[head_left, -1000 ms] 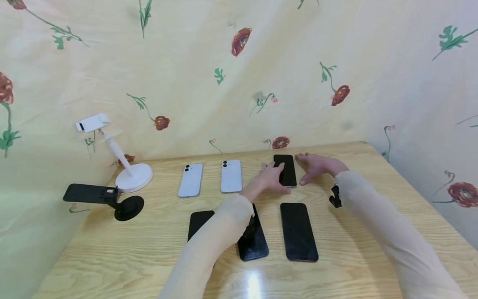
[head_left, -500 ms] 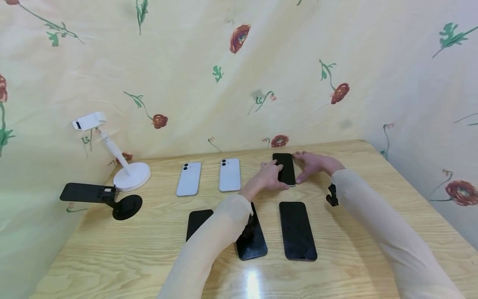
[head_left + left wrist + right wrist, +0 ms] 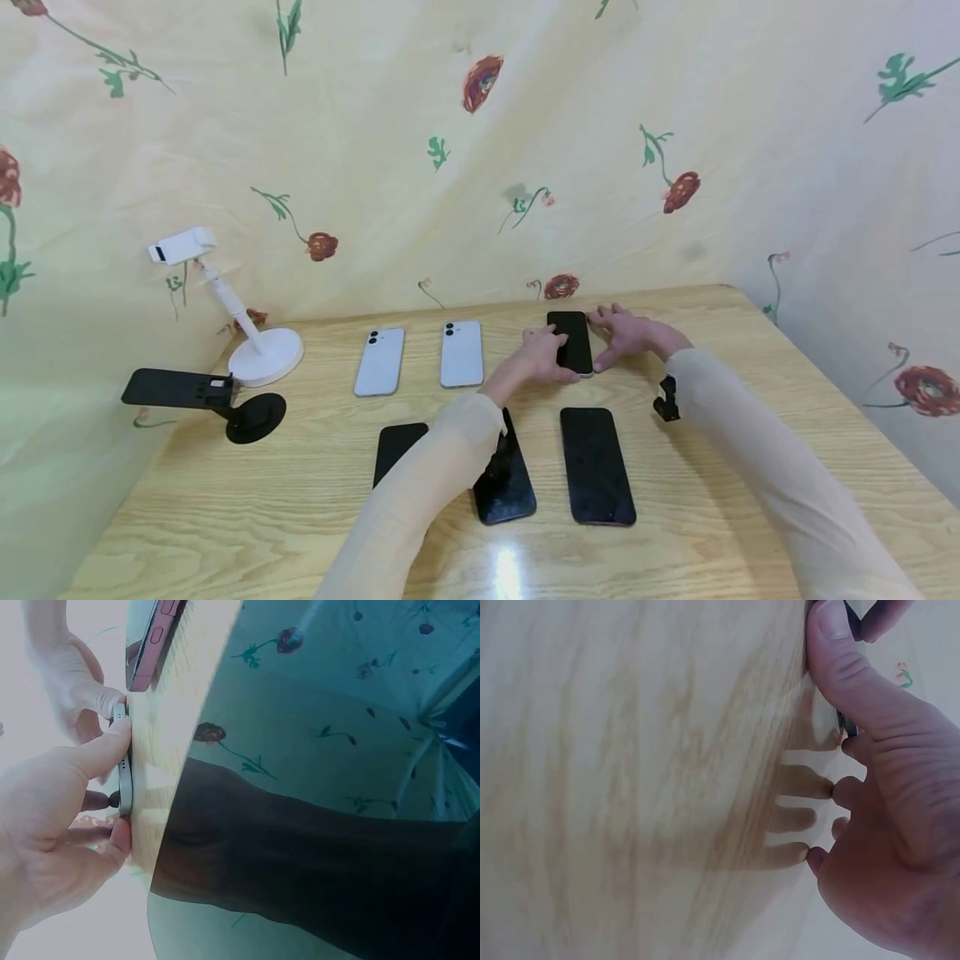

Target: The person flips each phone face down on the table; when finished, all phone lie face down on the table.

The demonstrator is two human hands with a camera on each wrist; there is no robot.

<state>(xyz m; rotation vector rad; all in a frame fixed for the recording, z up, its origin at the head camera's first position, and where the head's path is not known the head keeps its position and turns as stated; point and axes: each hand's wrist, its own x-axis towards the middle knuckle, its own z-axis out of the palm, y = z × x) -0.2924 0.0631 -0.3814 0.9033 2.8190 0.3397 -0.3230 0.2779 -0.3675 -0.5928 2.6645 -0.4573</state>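
A black-screened smartphone [image 3: 577, 346] lies face up at the back of the table. My left hand [image 3: 531, 360] reaches over it from the left, an index finger on the glass and the thumb by its near edge. In the left wrist view, the left hand's fingers and thumb spread along the phone's silver edge [image 3: 126, 780]. My right hand [image 3: 632, 335] stands at the phone's right side, thumb by the near corner and fingers by the far one. Several of its fingertips [image 3: 846, 791] rest loosely at the wood, as the right wrist view shows.
Two white phones [image 3: 380, 361] [image 3: 462, 354] lie face down to the left. Three dark phones lie nearer: one at right [image 3: 597, 467], two partly under the left sleeve [image 3: 506, 492] [image 3: 397, 446]. A white stand [image 3: 266, 357] and a black stand [image 3: 256, 417] stand at far left.
My right hand has moved slightly left, in against the phone's right side. My left hand stays on the phone, and the other phones lie where they were.
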